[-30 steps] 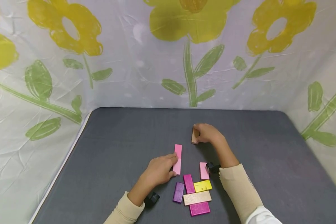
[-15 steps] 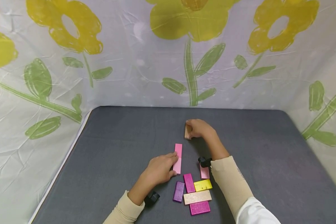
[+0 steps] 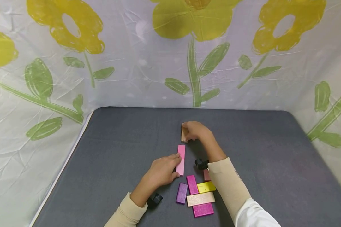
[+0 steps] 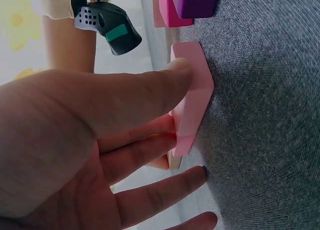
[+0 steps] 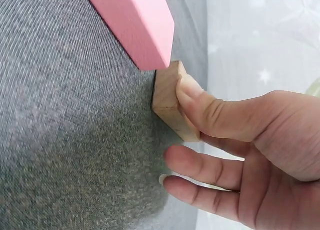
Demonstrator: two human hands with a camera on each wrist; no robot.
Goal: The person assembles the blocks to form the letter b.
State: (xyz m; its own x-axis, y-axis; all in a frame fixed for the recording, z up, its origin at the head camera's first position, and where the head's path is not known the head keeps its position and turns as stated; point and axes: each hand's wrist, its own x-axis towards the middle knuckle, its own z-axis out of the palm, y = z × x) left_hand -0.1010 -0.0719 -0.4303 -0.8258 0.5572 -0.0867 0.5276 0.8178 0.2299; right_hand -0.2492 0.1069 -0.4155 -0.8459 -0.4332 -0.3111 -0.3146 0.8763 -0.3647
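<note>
Two pink blocks [image 3: 181, 160] lie end to end in a line on the dark table. My left hand [image 3: 164, 171] rests against their left side, its thumb [image 4: 180, 72] and fingertips touching the pink surface, the other fingers spread loose. Just beyond the far end of this line, my right hand [image 3: 197, 130] pinches a plain wooden block [image 5: 170, 97] between thumb and fingers. In the right wrist view the wooden block stands close behind the end of the pink one, while the two lower fingers are off it.
Nearer the body lie a purple block [image 3: 182, 193], a magenta block [image 3: 192, 185], a yellow block [image 3: 206, 187], a pale wooden block [image 3: 200, 199] and another magenta block [image 3: 203, 210]. A pink block [image 3: 206, 175] is partly hidden by the right sleeve. A flower-printed cloth [image 3: 142, 63] surrounds the table.
My right hand has moved left with the wooden block, bringing it in line with the far end of the pink blocks. The left hand has stayed in place.
</note>
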